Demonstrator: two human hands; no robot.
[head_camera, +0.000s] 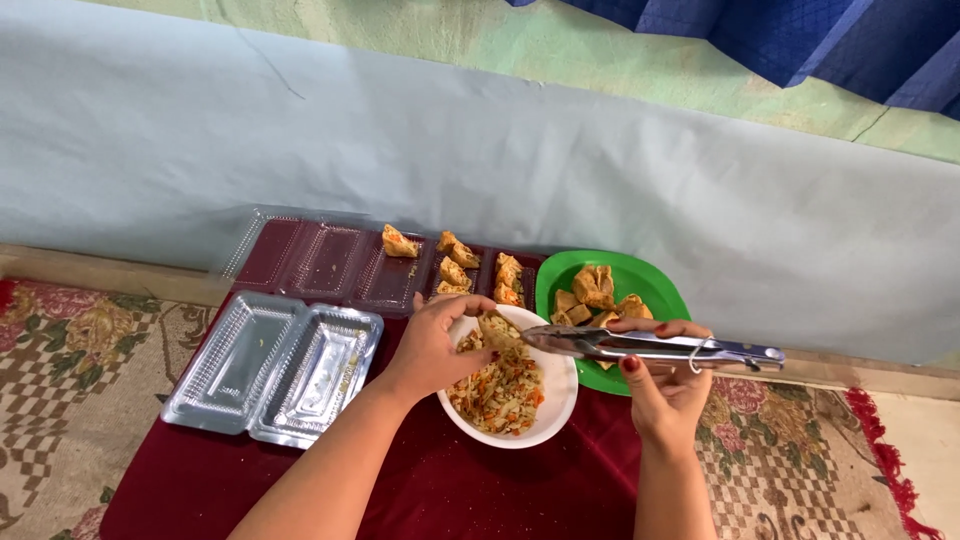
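1. The dark red cloth (480, 490) covers the low table.
2. At nine o'clock lie open clear containers (272, 365).
3. At one o'clock, the green plate (650, 275) has fried pieces.
4. The white bowl (558, 400) holds shredded vegetable filling.
5. The right hand (662, 385) is clamped on metal tongs (650, 347).
6. The left hand (432, 345) pinches a fried pocket (497, 328) above the bowl.

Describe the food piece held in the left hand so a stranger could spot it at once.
Start at the dark red cloth and find the white bowl of shredded vegetable filling beside the green plate. Over the bowl's far rim, the left hand holds one fried golden piece, with the tips of metal tongs in the right hand at it. Unlike the pieces on the plate and in the trays, it is held up.
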